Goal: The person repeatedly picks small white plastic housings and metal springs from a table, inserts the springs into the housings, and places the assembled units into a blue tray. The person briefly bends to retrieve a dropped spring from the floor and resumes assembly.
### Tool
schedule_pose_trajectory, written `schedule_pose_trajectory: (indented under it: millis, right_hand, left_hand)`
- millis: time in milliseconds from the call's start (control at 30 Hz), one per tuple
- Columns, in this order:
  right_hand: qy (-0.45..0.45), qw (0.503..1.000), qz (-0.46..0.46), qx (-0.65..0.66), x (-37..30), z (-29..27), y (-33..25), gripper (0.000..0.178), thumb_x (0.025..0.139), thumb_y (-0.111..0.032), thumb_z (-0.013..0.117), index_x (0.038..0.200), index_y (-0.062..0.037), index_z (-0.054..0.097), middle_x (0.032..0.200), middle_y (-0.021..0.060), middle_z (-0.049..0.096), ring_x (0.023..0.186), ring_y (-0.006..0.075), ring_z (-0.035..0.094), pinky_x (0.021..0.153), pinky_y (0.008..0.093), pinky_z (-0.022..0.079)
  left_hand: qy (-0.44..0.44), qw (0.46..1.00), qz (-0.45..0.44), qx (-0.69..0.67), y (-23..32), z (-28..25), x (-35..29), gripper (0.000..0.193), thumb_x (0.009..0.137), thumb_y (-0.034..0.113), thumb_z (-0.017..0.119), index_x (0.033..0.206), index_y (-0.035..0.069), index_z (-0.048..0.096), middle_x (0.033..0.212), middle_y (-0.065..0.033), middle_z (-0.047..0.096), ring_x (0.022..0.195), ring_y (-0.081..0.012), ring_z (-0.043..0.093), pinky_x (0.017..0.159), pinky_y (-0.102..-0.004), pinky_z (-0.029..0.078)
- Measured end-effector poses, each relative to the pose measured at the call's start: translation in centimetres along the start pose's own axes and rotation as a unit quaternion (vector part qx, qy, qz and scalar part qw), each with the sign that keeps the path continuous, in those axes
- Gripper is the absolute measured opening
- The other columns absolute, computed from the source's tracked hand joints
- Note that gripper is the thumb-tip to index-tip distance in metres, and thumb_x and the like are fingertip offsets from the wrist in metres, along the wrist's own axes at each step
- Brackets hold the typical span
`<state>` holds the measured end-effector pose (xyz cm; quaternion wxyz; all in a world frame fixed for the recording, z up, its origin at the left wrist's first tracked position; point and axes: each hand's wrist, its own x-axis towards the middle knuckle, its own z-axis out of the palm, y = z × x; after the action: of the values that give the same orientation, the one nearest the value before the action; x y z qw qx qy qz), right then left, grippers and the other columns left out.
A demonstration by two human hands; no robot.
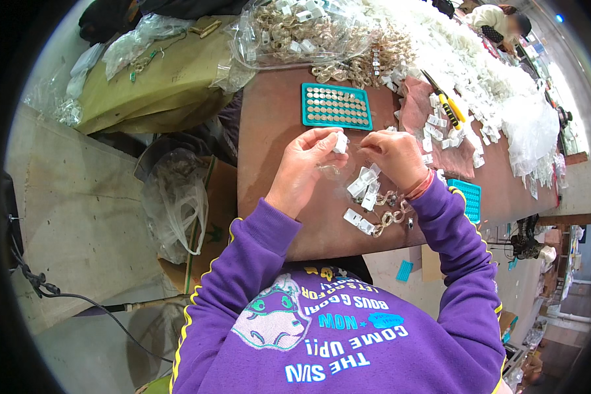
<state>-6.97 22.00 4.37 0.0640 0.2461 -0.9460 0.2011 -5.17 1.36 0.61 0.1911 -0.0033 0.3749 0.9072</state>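
Note:
My left hand [299, 164] is closed round a small white plastic case [341, 142], pinched between thumb and fingers. Just to its right, my right hand [400, 157] has thumb and fingertips pressed together; whatever they hold is too small to make out. Below the hands on the brown tabletop lie several white cases [361, 184] with coils of thin clear-coated wire [395, 215]. Beyond my hands stands a teal tray [303, 111] with rows of round silver button cells [338, 106].
Yellow-and-black cutting pliers [450, 108] lie on a pink cloth [416, 98] among loose cases. A large white heap [479, 72] covers the far right. At the back is a clear bag [246, 49] of coiled pieces. Another teal tray [466, 197] sits by my right forearm; a person [496, 23] is far right.

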Motion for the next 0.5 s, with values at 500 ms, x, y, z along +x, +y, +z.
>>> schedule_pose_trajectory:
  millis: [500]
  right_hand:
    - [-0.01,0.997,0.019,-0.079,-0.1,0.0,1.0,0.015,0.077,-0.022,0.071,0.077,-0.0096,0.064,0.071,0.0098,0.065,0.071,0.0285,0.065,0.061,0.0392,0.051]
  left_hand:
    - [0.005,0.999,-0.005,-0.033,0.1,0.2,0.0,0.023,0.093,0.016,0.063,0.111,0.002,0.062,0.097,-0.0065,0.066,0.082,-0.0165,0.065,0.077,-0.0291,0.053]
